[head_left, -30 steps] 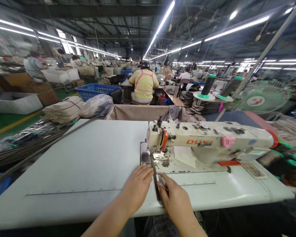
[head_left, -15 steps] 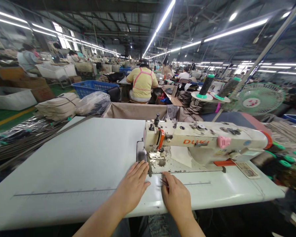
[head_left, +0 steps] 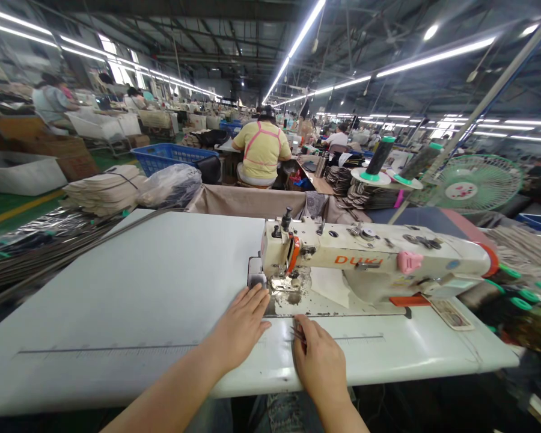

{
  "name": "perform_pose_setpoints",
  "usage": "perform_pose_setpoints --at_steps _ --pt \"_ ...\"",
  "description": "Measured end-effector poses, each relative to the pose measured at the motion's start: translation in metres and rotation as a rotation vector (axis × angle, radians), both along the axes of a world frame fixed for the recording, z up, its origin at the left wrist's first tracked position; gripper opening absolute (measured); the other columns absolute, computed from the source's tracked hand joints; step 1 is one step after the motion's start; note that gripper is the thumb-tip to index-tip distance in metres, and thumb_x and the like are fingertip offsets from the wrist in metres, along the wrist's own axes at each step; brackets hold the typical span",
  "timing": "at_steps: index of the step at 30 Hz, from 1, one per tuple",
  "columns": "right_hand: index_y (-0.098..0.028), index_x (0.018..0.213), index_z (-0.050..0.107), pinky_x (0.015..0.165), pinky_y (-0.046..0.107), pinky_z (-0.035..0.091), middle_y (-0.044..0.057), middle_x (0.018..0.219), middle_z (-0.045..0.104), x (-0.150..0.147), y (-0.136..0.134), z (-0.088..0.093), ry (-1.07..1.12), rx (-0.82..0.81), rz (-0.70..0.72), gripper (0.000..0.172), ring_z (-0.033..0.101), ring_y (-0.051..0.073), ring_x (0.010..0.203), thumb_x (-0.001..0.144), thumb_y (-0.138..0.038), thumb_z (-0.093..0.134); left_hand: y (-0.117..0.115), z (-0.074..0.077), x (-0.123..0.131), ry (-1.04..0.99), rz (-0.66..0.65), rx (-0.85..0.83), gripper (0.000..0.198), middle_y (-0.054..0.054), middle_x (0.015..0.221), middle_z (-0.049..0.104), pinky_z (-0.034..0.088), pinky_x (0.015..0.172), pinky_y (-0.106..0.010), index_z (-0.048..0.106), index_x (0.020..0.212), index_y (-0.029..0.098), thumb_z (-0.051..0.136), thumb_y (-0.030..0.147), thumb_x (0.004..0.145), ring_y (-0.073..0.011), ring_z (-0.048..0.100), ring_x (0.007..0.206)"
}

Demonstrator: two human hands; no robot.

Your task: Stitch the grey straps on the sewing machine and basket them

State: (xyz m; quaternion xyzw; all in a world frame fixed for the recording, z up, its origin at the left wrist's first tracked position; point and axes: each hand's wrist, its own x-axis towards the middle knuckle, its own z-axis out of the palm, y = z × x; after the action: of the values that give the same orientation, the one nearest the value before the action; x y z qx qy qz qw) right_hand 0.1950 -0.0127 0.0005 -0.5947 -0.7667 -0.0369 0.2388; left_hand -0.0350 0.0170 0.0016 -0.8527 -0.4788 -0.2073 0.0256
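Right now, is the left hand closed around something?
No, the left hand is palm-down, fingers extended, near the white, orange-lettered sewing machine.

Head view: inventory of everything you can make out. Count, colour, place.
Table: 1, white, foreground
Sewing machine: 1, off-white, on table
Thread cones: 2, dark, behind machine; others right
Fan: 1, pale green, right
Large basket: 1, blue, beyond table
Flat pieces: stacks, beige, left and right
Long strips: many, dark, left
Ceiling lights: several, white, overhead
Co-workers: several, nearest in yellow, ahead
Pointed tool: 1, dark, near table edge
Left hand: 1, bare, palm down by machine
Right hand: 1, bare, around tool
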Motion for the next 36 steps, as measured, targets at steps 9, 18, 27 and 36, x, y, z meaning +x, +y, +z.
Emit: perform_pose_setpoints --at_steps 9,18,27,36 --pt "-0.023 0.121 0.063 0.073 0.028 0.047 0.003 0.096 0.076 0.0 0.0 -0.002 -0.007 0.016 -0.006 0.04 0.069 0.02 0.082 0.085 -0.01 0.052 0.017 0.008 -0.002 -0.022 0.054 -0.091 0.047 -0.008 0.155 0.054 0.03 0.126 -0.058 0.049 0.148 0.025 0.05 0.037 0.103 -0.0304 0.037 0.152" --pt "-0.022 0.123 0.064 0.075 0.029 0.048 0.005 0.099 0.076 0.0 -0.001 -0.003 0.014 0.03 -0.002 0.041 0.069 0.021 0.085 0.085 -0.01 0.052 0.024 0.015 -0.004 -0.063 0.074 -0.195 0.046 -0.01 0.154 0.055 0.031 0.123 -0.063 0.051 0.147 0.024 0.052 0.034 0.102 -0.0301 0.039 0.151" --pt "-0.022 0.12 0.064 0.074 0.029 0.045 0.004 0.097 0.075 -0.001 -0.001 -0.002 0.015 0.036 -0.008 0.039 0.067 0.02 0.083 0.084 -0.01 0.053 0.086 0.02 -0.018 -0.299 -0.023 -0.295 0.035 -0.008 0.136 0.067 0.049 0.114 -0.038 0.072 0.121 0.021 0.049 0.014 0.095 -0.0236 0.063 0.125" --pt "-0.022 0.117 0.063 0.073 0.031 0.043 0.003 0.092 0.073 0.001 0.0 -0.008 0.018 0.074 0.006 0.039 0.065 0.021 0.08 0.081 -0.011 0.053 0.122 0.02 -0.017 -0.282 -0.111 -0.282 0.036 -0.005 0.145 0.063 0.042 0.12 -0.041 0.068 0.132 0.025 0.055 0.029 0.099 -0.0259 0.055 0.135"
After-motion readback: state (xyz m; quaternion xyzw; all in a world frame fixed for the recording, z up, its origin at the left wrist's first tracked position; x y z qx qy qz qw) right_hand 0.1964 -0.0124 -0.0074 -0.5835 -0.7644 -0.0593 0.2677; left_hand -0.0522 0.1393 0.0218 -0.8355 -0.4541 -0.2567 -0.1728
